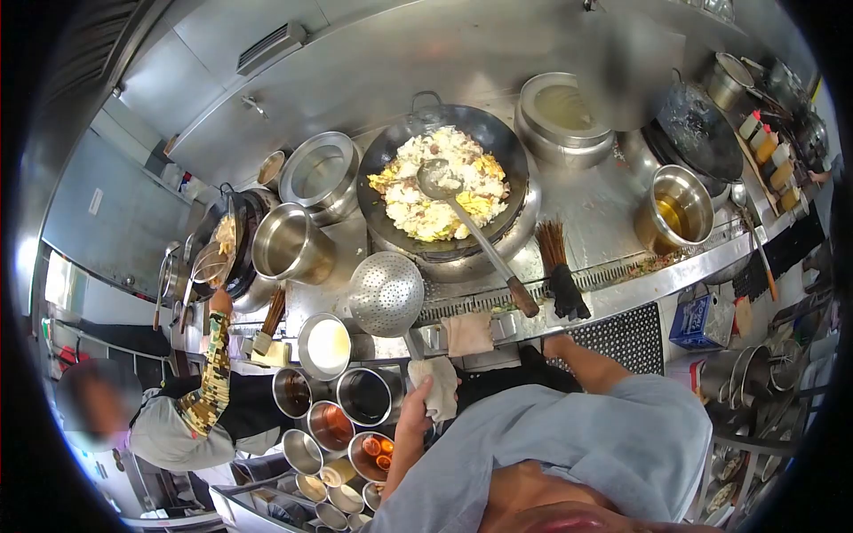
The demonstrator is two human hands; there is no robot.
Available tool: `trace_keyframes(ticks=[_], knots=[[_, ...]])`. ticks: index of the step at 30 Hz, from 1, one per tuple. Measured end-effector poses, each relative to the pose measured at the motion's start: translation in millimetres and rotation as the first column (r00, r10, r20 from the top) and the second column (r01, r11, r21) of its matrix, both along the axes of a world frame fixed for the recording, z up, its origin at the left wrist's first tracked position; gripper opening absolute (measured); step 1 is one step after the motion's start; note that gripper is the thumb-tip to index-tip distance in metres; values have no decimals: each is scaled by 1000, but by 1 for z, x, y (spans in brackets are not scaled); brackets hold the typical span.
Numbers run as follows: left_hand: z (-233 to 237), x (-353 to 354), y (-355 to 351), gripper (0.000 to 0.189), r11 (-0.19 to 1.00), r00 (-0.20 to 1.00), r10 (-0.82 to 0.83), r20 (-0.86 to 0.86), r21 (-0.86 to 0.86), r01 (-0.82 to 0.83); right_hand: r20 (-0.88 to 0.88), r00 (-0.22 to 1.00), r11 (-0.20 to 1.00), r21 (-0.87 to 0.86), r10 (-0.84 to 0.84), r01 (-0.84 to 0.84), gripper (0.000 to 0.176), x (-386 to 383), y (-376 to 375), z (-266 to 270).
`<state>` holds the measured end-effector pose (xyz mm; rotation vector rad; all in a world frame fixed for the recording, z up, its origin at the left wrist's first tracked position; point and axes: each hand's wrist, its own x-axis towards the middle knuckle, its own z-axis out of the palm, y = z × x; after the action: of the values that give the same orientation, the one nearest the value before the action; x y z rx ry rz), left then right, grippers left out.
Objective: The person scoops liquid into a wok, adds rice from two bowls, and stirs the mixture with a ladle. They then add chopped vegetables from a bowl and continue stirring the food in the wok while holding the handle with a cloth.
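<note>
Cloth (440,382), white and crumpled, in left hand (418,413), round perforated steel strainer (386,293)

A stainless steel wall (373,53) rises behind the steel cooking counter (604,204), with a slotted vent (271,46) set high on its left. Daylight glares from a bright opening (58,280) at far left — elsewhere the light falls evenly on grey metal.

The place is a commercial restaurant kitchen. A large wok (442,182) of fried food sits in a stainless-steel range (613,213) backed by a steel wall (373,53). Left of the wok stand steel pots (289,242), and below it are round seasoning tins (364,395). Far left of the wok, another person (191,409) works at a second wok (227,244).
</note>
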<state>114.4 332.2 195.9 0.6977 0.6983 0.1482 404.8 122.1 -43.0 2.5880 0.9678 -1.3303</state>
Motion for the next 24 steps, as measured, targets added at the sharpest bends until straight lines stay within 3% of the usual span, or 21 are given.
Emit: trace_keyframes(ticks=[1,3,9,19,21,24], knots=[[0,-1,0,51,1000,1000,-3,-9,4,3,2,1000,1000,0,3,-3,49,5,3,-16],[8,2,2,50,1000,999,8,-32,2,-8,-206,964,960,-186,169,-208,49,18,5,-67],[7,2,10,49,1000,999,18,-37,19,-18,-218,968,968,-191,122,-165,48,17,5,-42],[1,7,6,48,1000,1000,8,-12,21,-7,-285,957,970,-216,49,-114,50,23,4,-82],[0,7,6,47,1000,1000,12,-16,17,-12,-277,959,973,-199,56,-114,51,21,6,-66],[-2,5,5,46,1000,999,23,-32,7,-23,-188,977,985,-118,104,-128,50,18,1,-88]])
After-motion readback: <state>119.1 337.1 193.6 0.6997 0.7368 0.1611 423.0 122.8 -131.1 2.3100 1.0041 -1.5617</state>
